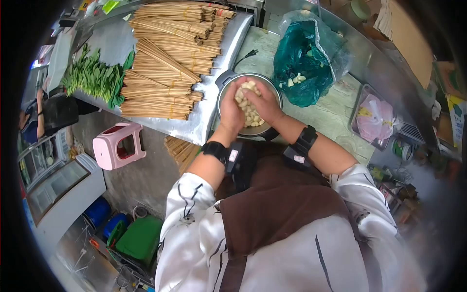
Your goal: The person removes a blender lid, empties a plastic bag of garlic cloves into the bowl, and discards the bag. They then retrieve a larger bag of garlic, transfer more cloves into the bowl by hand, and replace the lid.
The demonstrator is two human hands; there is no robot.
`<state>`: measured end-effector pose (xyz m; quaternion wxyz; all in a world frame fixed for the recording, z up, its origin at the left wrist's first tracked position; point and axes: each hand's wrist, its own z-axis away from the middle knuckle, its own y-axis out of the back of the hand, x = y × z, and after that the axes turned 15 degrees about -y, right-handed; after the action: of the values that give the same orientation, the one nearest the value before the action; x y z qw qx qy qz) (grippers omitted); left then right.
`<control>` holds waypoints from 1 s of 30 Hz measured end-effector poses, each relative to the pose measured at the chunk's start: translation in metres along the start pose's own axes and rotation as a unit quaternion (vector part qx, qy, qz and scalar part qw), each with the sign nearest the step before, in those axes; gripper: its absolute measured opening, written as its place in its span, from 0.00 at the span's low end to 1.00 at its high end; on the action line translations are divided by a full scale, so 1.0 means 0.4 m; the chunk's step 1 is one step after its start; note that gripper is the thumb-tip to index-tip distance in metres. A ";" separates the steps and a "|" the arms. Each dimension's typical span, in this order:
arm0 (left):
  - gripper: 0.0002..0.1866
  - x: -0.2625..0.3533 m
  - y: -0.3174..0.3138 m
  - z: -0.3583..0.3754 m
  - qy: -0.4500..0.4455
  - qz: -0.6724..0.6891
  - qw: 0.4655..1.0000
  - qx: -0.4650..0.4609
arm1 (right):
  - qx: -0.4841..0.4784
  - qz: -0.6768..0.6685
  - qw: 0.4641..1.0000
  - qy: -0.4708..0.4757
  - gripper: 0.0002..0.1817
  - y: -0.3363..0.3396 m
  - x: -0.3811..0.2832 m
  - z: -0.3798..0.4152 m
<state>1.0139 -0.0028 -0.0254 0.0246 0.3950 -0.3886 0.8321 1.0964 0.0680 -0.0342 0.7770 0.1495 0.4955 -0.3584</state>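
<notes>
Down in a round metal pot [278, 92], my left hand [232, 111] and my right hand [266, 104] are cupped together around a heap of peeled garlic cloves [249, 90]. More cloves lie beneath my palms in the pot, and my hands hide part of its inside. The pot has a dark rim and a grey handle [224, 78] at its upper left. Beyond my right hand lies a green plastic bag [296, 58], its mouth spread, with a few cloves and pale scraps in it.
Bundles of wooden skewers [168, 58] cover the metal table [206, 104] at left, beside leafy greens [92, 73]. A black plug [251, 53] lies behind the pot. A tray with a pink bag [373, 117] stands right. A pink stool [118, 146] and another person [36, 114] are at left.
</notes>
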 end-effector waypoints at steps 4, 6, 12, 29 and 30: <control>0.24 -0.023 0.103 -0.051 0.075 -0.152 0.986 0.012 | 0.018 0.261 0.965 -0.025 0.34 0.038 0.089 -0.027; 0.23 -0.002 0.099 -0.055 0.099 -0.200 0.975 0.000 | -0.004 0.283 0.958 -0.045 0.33 0.058 0.047 0.015; 0.32 0.014 -0.016 -0.092 0.005 -0.315 0.941 -0.127 | -0.126 0.231 0.962 -0.071 0.24 0.115 0.011 0.028; 0.11 -0.093 -0.125 -0.241 0.029 -0.383 0.886 -0.259 | 0.304 -0.120 0.944 -0.053 0.25 0.203 -0.054 0.014; 0.11 -0.068 -0.120 -0.241 0.046 -0.380 0.883 -0.270 | 0.297 -0.150 0.941 -0.061 0.23 0.206 -0.041 0.011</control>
<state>0.9879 0.1023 -0.0509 0.4630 0.4513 -0.4169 0.6389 1.1532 0.1298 -0.0280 0.6633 0.2756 0.3345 -0.6100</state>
